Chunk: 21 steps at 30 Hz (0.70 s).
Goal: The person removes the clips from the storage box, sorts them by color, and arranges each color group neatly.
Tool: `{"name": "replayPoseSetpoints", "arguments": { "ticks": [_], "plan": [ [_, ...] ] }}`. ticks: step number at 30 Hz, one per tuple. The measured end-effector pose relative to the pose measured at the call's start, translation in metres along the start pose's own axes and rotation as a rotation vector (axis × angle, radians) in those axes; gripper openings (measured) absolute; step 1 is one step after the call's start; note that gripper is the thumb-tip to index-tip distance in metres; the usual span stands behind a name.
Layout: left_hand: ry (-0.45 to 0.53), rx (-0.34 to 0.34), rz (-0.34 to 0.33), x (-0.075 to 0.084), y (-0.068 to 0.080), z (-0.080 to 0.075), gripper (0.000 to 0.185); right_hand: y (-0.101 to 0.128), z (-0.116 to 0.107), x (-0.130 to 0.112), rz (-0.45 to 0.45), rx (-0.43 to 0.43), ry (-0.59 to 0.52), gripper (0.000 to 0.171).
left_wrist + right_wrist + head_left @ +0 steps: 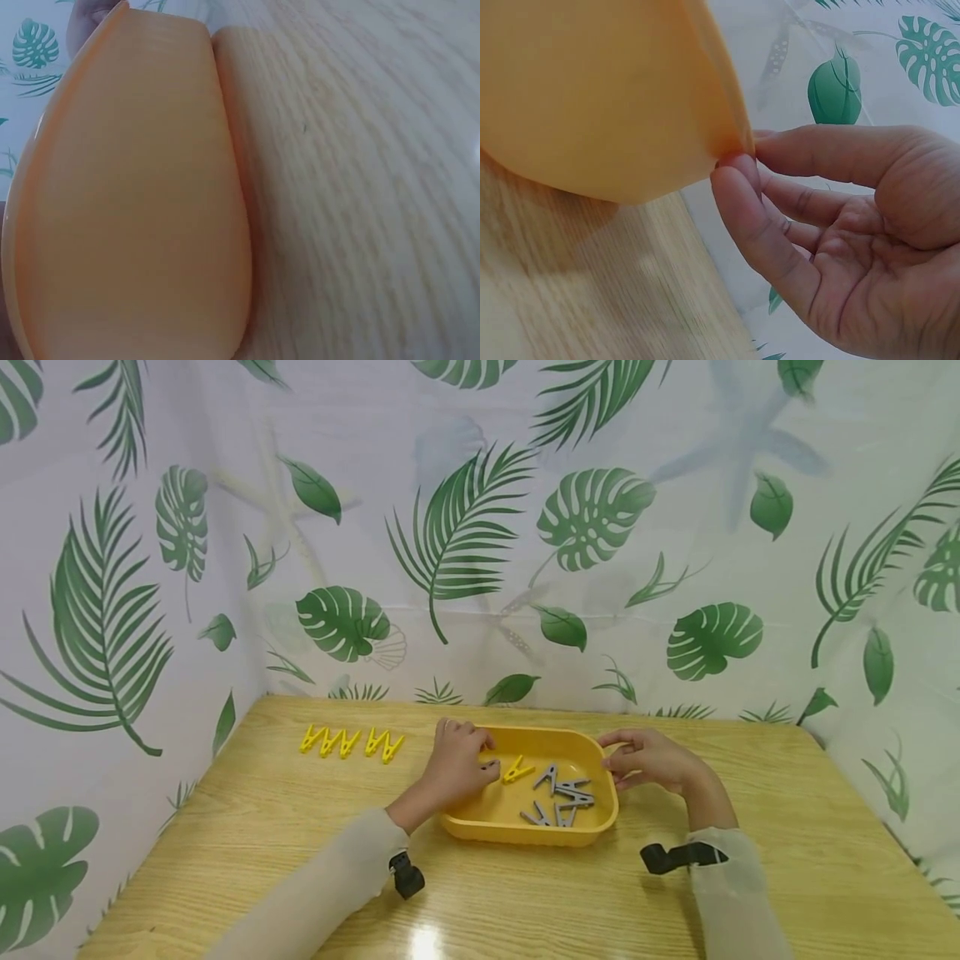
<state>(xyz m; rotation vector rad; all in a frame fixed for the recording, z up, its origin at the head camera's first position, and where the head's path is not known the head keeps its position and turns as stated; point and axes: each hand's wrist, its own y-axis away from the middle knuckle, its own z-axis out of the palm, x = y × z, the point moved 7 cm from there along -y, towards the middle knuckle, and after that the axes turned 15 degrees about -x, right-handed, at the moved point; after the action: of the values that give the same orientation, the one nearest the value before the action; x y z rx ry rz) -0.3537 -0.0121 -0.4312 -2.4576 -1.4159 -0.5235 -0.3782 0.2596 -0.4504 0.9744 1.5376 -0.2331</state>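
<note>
A yellow tray sits mid-table. Inside it lie one yellow clothes peg and several grey pegs. My left hand lies on the tray's left rim with its fingers curled over the edge, close to the yellow peg. My right hand is at the right rim. In the right wrist view the thumb and forefinger of that hand pinch the edge of the tray. The left wrist view is filled by the tray's outer wall, so that hand's grip is hidden there.
Several yellow pegs lie in a row at the table's back left. The wooden table is enclosed by leaf-print curtain walls at the back and both sides. Black wrist mounts sit on both sleeves.
</note>
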Motion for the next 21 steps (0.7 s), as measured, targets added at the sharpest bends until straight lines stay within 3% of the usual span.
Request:
{"name": "replayPoseSetpoints", "arguments": {
  "ticks": [8, 14, 21],
  "plan": [
    [-0.132, -0.06, -0.008, 0.009, -0.003, 0.012, 0.031, 0.001, 0.003, -0.005, 0.003, 0.006, 0.014, 0.055],
    [-0.245, -0.051, 0.027, 0.015, -0.004, 0.017, 0.032, 0.001, 0.004, -0.006, 0.004, 0.008, 0.009, 0.054],
    [-0.286, -0.062, 0.053, 0.019, -0.005, 0.019, 0.03, 0.0, 0.004, -0.005, 0.002, 0.007, 0.013, 0.053]
  ]
}}
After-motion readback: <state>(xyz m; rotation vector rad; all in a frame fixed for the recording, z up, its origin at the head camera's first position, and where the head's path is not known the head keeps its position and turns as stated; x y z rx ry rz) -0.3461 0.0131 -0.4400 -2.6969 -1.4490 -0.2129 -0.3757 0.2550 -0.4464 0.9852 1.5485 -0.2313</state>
